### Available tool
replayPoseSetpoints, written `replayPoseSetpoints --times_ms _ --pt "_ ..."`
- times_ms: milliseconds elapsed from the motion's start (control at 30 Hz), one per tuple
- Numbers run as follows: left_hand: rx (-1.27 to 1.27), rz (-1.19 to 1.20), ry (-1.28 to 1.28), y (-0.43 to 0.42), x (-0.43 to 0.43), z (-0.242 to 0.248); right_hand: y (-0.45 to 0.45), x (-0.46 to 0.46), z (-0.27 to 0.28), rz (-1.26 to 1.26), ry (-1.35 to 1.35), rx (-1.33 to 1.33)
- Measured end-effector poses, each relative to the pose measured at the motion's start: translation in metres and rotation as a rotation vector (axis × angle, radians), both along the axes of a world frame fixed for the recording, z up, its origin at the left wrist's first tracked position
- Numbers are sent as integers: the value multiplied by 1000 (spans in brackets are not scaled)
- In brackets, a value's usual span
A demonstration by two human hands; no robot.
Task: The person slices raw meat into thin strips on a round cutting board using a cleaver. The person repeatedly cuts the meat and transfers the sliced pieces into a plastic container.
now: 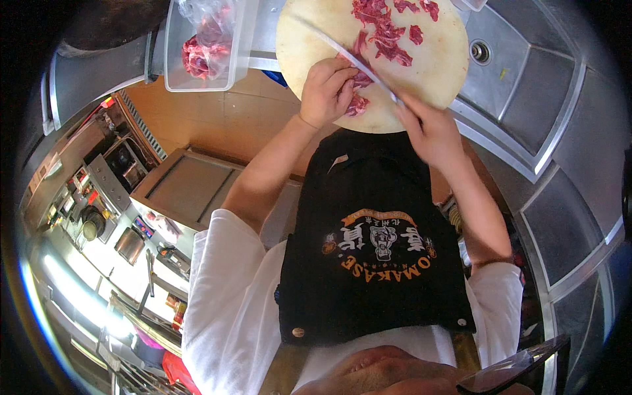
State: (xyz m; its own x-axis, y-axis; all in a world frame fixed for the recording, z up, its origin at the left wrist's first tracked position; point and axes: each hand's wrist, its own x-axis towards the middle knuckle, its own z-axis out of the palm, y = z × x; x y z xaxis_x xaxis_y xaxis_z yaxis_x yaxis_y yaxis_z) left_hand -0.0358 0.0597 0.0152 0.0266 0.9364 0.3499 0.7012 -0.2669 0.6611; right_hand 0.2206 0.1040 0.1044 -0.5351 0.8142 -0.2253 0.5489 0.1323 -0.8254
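Note:
A round, pale cutting board (434, 64) lies before me. My right hand (434, 129) grips a knife by its handle, and the long, thin knife blade (368, 72) slants over the board, away to the left. Under the blade is a piece of raw red meat (363, 79), held down by the curled fingers of my left hand (327, 91), close beside the edge. A smaller bit of meat (357, 105) rests on the near side of that hand. Several cut meat pieces (387, 37) are spread over the far part of the board.
At the left stands a clear plastic tub (240, 54) holding raw meat (200, 57) and a clear plastic bag (212, 22). To the board's right is a stainless steel sink (498, 89) with a drain (480, 51). A brown floor (207, 116) shows below the counter.

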Motion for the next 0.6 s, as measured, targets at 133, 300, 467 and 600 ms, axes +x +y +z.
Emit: replayPoseSetpoints --times_ms 133,300,467,600 --pt "-22 -23 18 0 0 3 -38 37 36 66 -203 -94" --pt "-18 -38 8 7 2 3 -14 -14 0 80 -187 -36" --pt "-15 -48 23 7 1 2 -13 -25 -7 30 -109 -16" --pt "-14 1 35 0 2 1 -38 19 13 52 -184 -67"
